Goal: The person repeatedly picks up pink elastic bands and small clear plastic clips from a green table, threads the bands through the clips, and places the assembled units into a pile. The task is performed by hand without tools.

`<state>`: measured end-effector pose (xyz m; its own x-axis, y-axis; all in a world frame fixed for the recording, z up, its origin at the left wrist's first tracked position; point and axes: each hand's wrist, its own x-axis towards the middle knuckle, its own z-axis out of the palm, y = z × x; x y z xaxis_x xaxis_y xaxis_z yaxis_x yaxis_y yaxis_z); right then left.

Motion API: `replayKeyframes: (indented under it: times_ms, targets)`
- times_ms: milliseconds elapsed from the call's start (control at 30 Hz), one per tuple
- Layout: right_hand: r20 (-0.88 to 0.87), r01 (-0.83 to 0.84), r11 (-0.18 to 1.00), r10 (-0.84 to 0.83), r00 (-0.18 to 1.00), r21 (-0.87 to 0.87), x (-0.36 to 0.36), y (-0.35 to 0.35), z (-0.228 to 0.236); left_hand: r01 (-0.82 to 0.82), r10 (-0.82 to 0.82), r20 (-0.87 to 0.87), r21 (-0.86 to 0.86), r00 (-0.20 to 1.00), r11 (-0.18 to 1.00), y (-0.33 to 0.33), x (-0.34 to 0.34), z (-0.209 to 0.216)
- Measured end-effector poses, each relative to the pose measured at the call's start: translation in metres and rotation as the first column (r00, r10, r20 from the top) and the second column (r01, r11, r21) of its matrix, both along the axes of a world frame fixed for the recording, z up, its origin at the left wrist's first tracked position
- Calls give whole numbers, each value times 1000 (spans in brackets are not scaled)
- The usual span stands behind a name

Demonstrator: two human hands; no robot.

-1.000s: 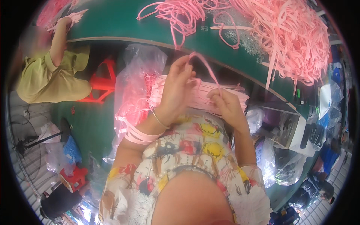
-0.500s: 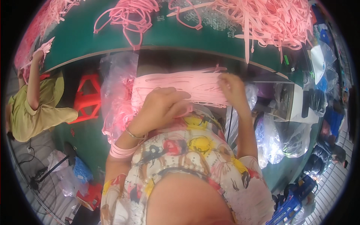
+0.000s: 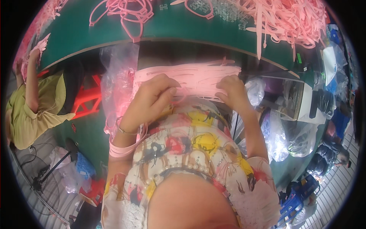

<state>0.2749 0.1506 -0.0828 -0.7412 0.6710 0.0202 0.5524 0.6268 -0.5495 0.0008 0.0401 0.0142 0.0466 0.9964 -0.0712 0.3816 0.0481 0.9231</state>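
Straps (image 3: 202,78) lie bundled at upper centre of the frame. Unlike one second ago, no strap is raised; attention seems returned to the bundle. Left grip (image 3: 152,95) appears closed on a loop (image 3: 184,98); right grip (image 3: 233,91) bends over the bundle's right end, its hold I cannot tell.

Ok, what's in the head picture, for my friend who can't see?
A left hand and a right hand, both bare, are at a bundle of pink straps. Beyond it, a green table holds a tangled pink pile.
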Motion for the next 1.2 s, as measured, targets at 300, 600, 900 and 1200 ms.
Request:
replayKeyframes:
  times_ms: [300, 600, 900, 1200]
  targets:
    - [197, -29, 980, -11, 980, 198, -14, -13, -2, -7, 8, 32, -44, 999, 999, 1, 1, -2]
    - [58, 60, 988, -52, 997, -146, -9, 5, 24, -58, 80, 143, -151, 986, 987, -5, -13, -3]
    - [-475, -382, 509, -62, 878, -772, -25, 27, 75, 12, 41, 448, -116, 893, 993, 3, -3, 1]
    - [-615, -565, 365, -28, 788, -740, -62, 4, 86, -8, 119, 522, -210, 844, 978, -19, -10, 15]
